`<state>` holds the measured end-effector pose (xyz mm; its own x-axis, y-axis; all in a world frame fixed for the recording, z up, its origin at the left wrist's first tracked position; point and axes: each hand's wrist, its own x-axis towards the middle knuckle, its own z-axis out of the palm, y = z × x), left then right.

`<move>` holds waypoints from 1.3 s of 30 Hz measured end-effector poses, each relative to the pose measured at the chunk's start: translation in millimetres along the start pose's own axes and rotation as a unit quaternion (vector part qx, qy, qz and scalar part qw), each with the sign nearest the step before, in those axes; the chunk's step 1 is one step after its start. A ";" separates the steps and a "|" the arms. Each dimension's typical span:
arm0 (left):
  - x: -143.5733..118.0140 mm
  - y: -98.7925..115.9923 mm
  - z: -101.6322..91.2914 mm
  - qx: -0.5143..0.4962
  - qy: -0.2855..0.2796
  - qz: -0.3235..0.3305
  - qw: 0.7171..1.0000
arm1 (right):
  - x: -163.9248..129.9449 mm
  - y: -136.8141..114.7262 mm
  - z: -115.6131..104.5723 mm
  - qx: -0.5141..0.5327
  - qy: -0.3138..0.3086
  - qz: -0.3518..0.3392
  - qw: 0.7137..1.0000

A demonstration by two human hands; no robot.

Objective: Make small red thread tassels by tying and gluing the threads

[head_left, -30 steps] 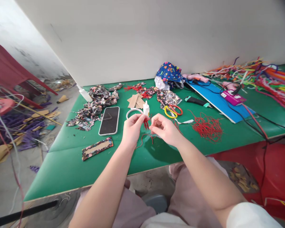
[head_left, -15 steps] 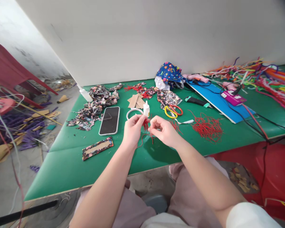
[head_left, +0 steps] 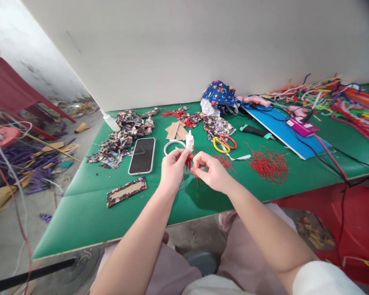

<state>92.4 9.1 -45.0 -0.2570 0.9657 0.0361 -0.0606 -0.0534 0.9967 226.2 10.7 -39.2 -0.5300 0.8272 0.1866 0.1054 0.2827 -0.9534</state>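
On green worktop (head_left: 80, 225), L to R: floral fabric (head_left: 110, 143), crumpled; floral-edged strip (head_left: 126, 191) nearer front edge; phone (head_left: 142, 156) flat. L hand (head_left: 173, 167): thumb + finger pressed tog. on red thread bundle (head_left: 188, 162), which hangs btwn hands, nr white bottle (head_left: 189, 141). R hand (head_left: 212, 170): fingers curled, tips at bundle's R side; can't tell if gripping a strand. Then scissors (head_left: 227, 145), loose red thread pile (head_left: 268, 164), blue board (head_left: 281, 128) behind pile.

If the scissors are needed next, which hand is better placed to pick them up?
Probably the right hand: the scissors lie just beyond it. The left hand is farther from them and is pinching red strings.
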 end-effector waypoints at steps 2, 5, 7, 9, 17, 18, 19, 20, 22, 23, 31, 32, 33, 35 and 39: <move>-0.1 -1.0 0.4 0.007 0.002 0.000 1.000 | 0.2 0.8 0.2 -0.007 -0.004 -0.009 1.000; -0.1 -2.4 0.8 -0.004 0.000 -0.006 1.000 | 0.3 1.1 -0.5 -0.019 -0.006 -0.014 1.000; 0.0 -2.9 0.8 -0.014 -0.002 -0.013 1.000 | 0.3 0.7 -1.2 -0.024 -0.010 -0.012 1.000; 0.4 -2.8 0.5 -0.020 -0.003 -0.019 1.000 | 0.4 0.2 -1.8 -0.025 -0.014 -0.009 1.000; 1.4 2.9 -1.9 -0.066 -0.011 -0.013 0.998 | 2.1 3.6 0.8 0.030 0.000 0.021 0.999; 1.4 3.5 -2.0 -0.067 -0.010 -0.013 0.998 | 2.6 4.2 0.9 0.040 0.003 0.026 0.999; 1.3 3.9 -2.3 -0.064 -0.010 -0.011 0.998 | 3.0 4.8 0.8 0.050 0.006 0.031 0.998; 1.2 4.3 -2.6 -0.058 -0.008 -0.010 0.998 | 3.6 5.4 0.3 0.058 0.010 0.034 0.998; 1.2 4.8 -3.8 -0.045 -0.004 -0.006 0.999 | 4.7 6.6 -1.5 0.069 0.022 0.038 0.997; 1.3 5.0 -4.5 -0.040 -0.001 -0.006 0.999 | 5.3 7.3 -2.9 0.071 0.029 0.038 0.996; 2.8 6.4 -6.8 -0.059 0.030 -0.014 0.998 | 8.4 13.8 -12.8 0.033 0.044 0.069 0.996; 2.6 6.7 -6.4 -0.058 0.032 -0.012 0.998 | 8.6 14.9 -13.1 0.030 0.046 0.072 0.996; 2.4 6.9 -6.1 -0.059 0.034 -0.010 0.998 | 8.7 16.0 -13.2 0.028 0.048 0.075 0.996; 1.8 7.0 -5.4 -0.064 0.037 -0.006 0.997 | 9.1 17.9 -13.3 0.026 0.053 0.077 0.995; 1.9 5.5 -5.1 -0.076 0.035 0.001 0.997 | 9.9 18.6 -13.4 -0.001 0.065 0.072 0.995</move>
<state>86.7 9.4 -39.8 -0.3230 0.9460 0.0280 -0.2039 -0.0984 0.9740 234.2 30.6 -51.9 -0.3952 0.9154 0.0767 0.1736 0.1565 -0.9723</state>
